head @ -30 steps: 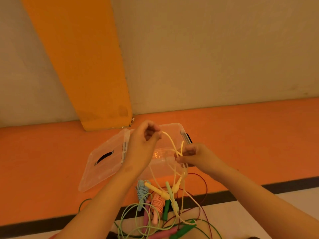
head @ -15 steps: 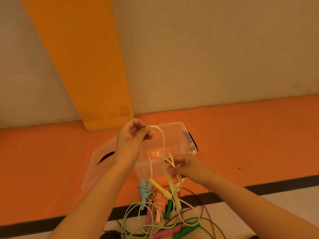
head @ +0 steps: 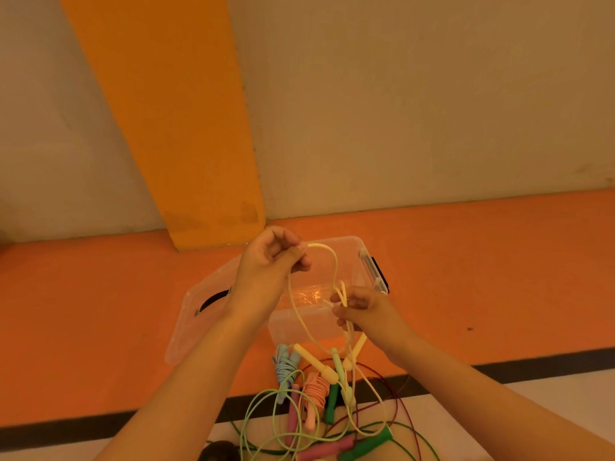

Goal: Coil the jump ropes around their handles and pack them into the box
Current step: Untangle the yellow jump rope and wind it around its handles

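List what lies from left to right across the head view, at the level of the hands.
Clear lid → left hand → right hand → dark speck. Both hands grip the yellow rope, which spans them.

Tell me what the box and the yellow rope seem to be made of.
The box: clear glossy plastic, probably; the orange floor shows through its walls and light glints on it. The yellow rope: smooth flexible cord, perhaps plastic or rubber; it hangs in soft curves.
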Motion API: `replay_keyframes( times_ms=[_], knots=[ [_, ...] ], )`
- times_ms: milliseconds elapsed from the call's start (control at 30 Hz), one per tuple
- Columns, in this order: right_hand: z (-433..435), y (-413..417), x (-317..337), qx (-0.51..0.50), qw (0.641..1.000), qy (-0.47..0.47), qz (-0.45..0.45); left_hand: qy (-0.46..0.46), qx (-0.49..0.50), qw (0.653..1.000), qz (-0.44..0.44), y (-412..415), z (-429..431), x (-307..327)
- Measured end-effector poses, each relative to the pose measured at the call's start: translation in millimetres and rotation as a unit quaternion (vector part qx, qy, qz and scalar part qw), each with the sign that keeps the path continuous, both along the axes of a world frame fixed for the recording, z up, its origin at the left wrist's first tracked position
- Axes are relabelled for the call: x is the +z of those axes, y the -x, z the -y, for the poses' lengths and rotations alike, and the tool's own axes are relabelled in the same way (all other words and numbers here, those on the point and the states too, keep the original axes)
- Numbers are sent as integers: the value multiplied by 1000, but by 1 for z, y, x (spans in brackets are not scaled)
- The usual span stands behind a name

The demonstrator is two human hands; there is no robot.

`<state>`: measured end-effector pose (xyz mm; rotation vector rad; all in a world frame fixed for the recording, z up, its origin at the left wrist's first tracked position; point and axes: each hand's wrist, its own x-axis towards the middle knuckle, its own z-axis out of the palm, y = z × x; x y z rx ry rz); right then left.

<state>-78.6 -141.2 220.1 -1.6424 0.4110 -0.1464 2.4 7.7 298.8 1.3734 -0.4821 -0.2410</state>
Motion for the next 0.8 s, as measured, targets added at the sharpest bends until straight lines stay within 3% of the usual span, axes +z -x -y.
replay_keyframes(
  times_ms=[400, 533, 800],
  knots=[
    [6, -7, 10, -90, 959, -259, 74, -48, 10, 998, 26, -7, -16, 6],
    [10, -6, 12, -106, 954, -268, 85, -45, 25, 998, 32, -10, -18, 7],
    [-5, -5, 4, -49, 976, -207, 47, -18, -39, 999, 29, -1, -15, 12]
  ],
)
